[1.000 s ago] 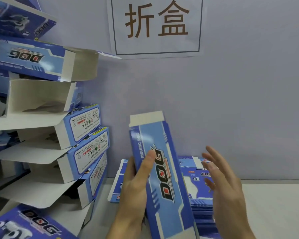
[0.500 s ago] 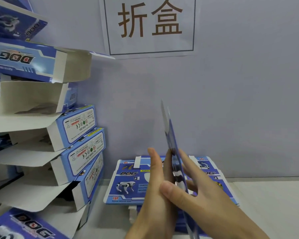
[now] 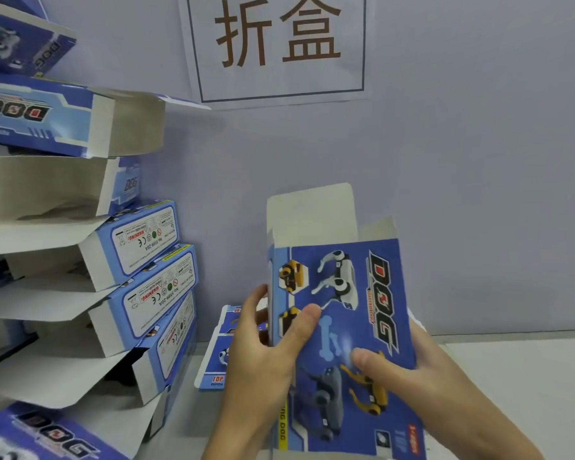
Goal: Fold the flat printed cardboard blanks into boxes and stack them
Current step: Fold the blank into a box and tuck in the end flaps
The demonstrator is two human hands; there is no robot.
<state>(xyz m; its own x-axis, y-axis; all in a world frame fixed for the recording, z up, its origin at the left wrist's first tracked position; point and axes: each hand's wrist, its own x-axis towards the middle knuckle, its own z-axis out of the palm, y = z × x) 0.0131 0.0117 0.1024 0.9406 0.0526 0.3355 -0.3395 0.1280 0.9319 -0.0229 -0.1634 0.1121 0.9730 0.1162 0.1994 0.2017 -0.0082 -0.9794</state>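
Note:
I hold a blue printed "DOG" cardboard box blank [image 3: 346,293] upright in front of me, its wide robot-dog face toward me and white top flaps standing open. My left hand [image 3: 263,353] grips its left edge, thumb on the front, fingers behind. My right hand [image 3: 412,376] grips its right side, thumb pressed on the front panel. A pile of flat blanks [image 3: 218,360] lies on the table behind the held box, mostly hidden by it. A tall stack of folded boxes [image 3: 140,260] with open white flaps stands at the left.
A paper sign [image 3: 279,44] with two large brown characters hangs on the pale wall. White table surface [image 3: 512,376] shows at the right. Another blue box [image 3: 40,439] lies at the bottom left corner.
The blank has turned from edge-on to showing its wide front face, and it has opened into a sleeve. Both hands now grip its sides; a second ago only the left hand held it.

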